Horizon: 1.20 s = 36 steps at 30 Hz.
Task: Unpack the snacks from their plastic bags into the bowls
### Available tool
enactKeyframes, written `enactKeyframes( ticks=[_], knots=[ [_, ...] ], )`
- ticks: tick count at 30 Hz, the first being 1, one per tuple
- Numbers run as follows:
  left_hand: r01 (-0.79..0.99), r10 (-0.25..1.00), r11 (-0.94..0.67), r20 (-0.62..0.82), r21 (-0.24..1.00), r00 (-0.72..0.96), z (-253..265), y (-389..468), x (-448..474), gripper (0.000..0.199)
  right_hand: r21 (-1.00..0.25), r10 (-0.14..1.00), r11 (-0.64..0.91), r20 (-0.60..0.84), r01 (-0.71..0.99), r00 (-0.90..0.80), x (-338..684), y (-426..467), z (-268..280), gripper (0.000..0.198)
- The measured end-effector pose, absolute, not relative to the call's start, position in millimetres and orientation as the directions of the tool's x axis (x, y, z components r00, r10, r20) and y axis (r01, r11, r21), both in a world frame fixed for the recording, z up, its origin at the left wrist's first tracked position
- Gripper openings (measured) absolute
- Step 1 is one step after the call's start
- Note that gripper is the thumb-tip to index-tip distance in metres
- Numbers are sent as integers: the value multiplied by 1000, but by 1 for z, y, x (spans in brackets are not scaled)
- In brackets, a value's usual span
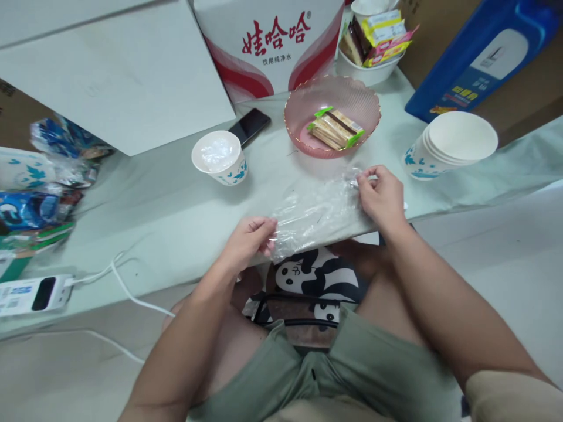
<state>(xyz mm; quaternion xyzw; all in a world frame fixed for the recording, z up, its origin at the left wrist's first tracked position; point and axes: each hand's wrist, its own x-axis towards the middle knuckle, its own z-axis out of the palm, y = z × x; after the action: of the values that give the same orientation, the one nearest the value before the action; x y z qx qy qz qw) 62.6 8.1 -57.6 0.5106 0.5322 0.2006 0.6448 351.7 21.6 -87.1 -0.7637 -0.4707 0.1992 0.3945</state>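
Observation:
A clear plastic bag (314, 214) is stretched between my two hands, just over the table's front edge. My left hand (251, 239) pinches its left end, and my right hand (382, 196) pinches its upper right corner. Behind the bag stands a pink ribbed bowl (299, 138) with wrapped crackers (335, 128) lying in it. To the left, a paper cup (233, 174) with blue leaf prints has crumpled clear plastic (219, 153) inside. A stack of similar paper cups (457, 140) is on the right, beyond my right hand.
A dark phone (250, 126) lies behind the cup. Boxes (281, 53) line the back, with a white tub (373, 73) of wrapped snacks and a blue bottle (484, 64). At left are snack packets (30, 208) and a white device (48, 293) with a cable (121, 278) hanging over the edge.

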Motion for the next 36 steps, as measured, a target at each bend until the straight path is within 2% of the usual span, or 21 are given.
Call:
enactKeyframes(
  ticks=[4, 8, 10, 12, 13, 14, 16, 18, 20, 22, 24, 26, 28, 29, 30, 33, 36],
  knots=[
    [540, 736, 353, -583, 764, 344, -56, 9, 57, 36, -640, 851, -178, 282, 748, 444, 361, 35, -96, 17],
    [772, 793, 184, -556, 609, 249, -56, 6, 61, 43, -519, 801, -93, 468, 850, 373, 361, 26, -81, 29],
    [848, 824, 79, -513, 525, 240, -55, 4, 65, 45, -456, 719, 25, 626, 890, 300, 354, 7, -69, 30],
    [894, 843, 1, -482, 447, 240, -53, 2, 69, 44, -393, 706, 273, 701, 878, 95, 343, -15, -63, 29],
    [912, 847, -26, -476, 410, 238, -52, 0, 71, 43, -379, 747, 430, 659, 820, -87, 337, -24, -63, 32],
    [927, 849, -43, -476, 372, 230, -50, -1, 71, 42, -377, 791, 531, 543, 759, -284, 330, -32, -65, 38],
    [947, 848, -51, -488, 317, 209, -48, -2, 69, 43, -396, 798, 603, 290, 693, -529, 318, -40, -73, 42],
    [938, 855, -22, -480, 347, 198, -47, 2, 61, 47, -441, 812, 566, 153, 697, -563, 313, -40, -79, 26],
    [850, 895, 36, -394, 526, 206, -50, 11, 47, 48, -596, 847, 482, 132, 642, -514, 314, -39, -77, 11],
    [601, 943, 0, -200, 799, 266, -55, 21, 33, 46, -830, 907, 301, 97, 470, -410, 317, -38, -67, 9],
    [266, 905, -144, 19, 953, 425, -59, 25, 28, 66, -984, 967, 29, -17, 175, -255, 317, -39, -56, 18],
    [47, 781, -208, 136, 977, 610, -61, 23, 35, 97, -975, 977, -200, -191, -97, -99, 312, -38, -48, 31],
    [27, 702, -168, 100, 985, 705, -61, 15, 52, 110, -921, 947, -315, -322, -227, -9, 301, -32, -47, 38],
    [56, 709, -125, 49, 991, 703, -61, 11, 63, 107, -905, 933, -348, -360, -247, 7, 296, -28, -47, 39],
    [92, 752, -81, 0, 993, 659, -60, 9, 73, 95, -893, 923, -371, -385, -255, 8, 290, -25, -49, 39],
    [164, 893, 39, -108, 986, 436, -59, 9, 93, 45, -886, 921, -380, -389, -265, -20, 281, -16, -54, 41],
    [112, 933, 124, -154, 986, 324, -56, 18, 93, 37, -938, 948, -318, -315, -140, -46, 282, -16, -55, 41]
  ],
)
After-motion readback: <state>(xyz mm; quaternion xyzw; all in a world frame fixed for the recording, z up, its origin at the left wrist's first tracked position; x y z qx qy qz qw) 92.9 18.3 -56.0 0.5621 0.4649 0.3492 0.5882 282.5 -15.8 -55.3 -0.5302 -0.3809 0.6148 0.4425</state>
